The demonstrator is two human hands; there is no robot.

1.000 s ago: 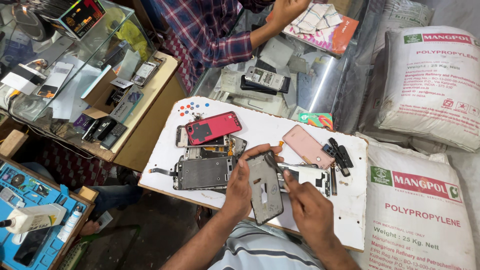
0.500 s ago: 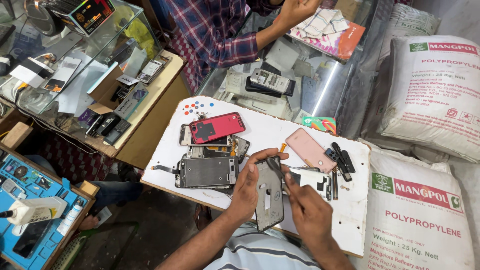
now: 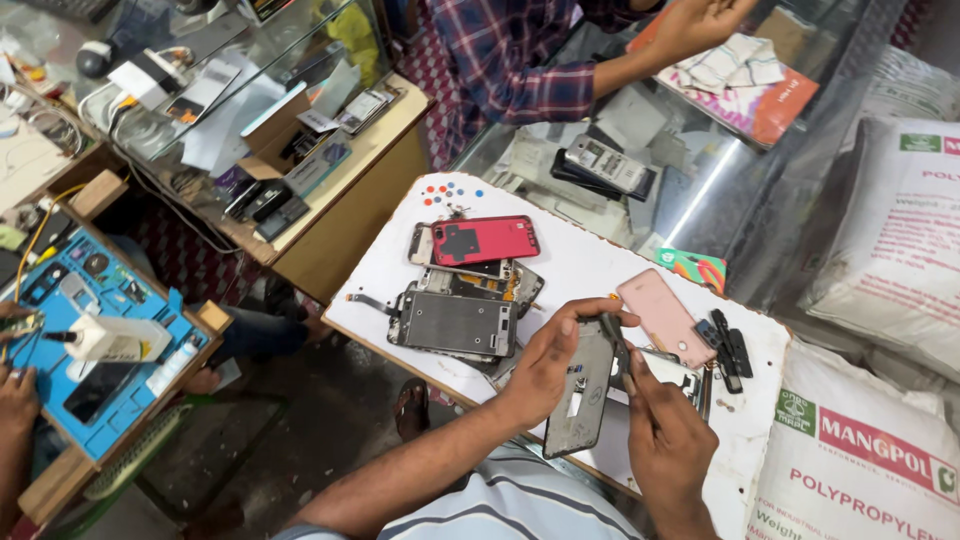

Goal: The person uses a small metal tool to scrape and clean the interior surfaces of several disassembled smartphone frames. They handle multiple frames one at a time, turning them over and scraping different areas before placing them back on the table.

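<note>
A: Setting? Quick.

B: Cramped repair stall. White board (image 3: 600, 270) set as a worktop, glass counter (image 3: 720, 190) behind it, white woven sacks (image 3: 880, 440) on the right.

A: Hands?

B: Left hand (image 3: 545, 365) grips a grey phone frame (image 3: 580, 395), fingers curled round its upper left edge, thumb across the top. Frame is held upright, slightly tilted, above the near edge of the board, between both hands.

A: Right one?

B: Right hand (image 3: 665, 440) is just beside the frame's right edge, fingers bunched, tips at the top corner of the frame. Whether they pinch a tool, can't tell, too small.

A: What's on the board?

B: Red phone back (image 3: 483, 240) toward the far side. Grey stripped chassis (image 3: 455, 322) near it, on top of other opened parts. Pink phone back (image 3: 663, 317) right of the hands, dark small parts (image 3: 725, 350) just beside that. Coloured dots at the board's far left corner.

A: Other people?

B: A person in a plaid shirt (image 3: 510, 60) across the counter, hand on a cloth (image 3: 735, 65) over an orange book. Another person's hand (image 3: 15, 400) at far left by a blue work mat (image 3: 75, 340) with a white bottle (image 3: 115, 340) on it.

A: Anything else?

B: Wooden shelf (image 3: 330, 170), left of the board, stacked with phones and boxes.
</note>
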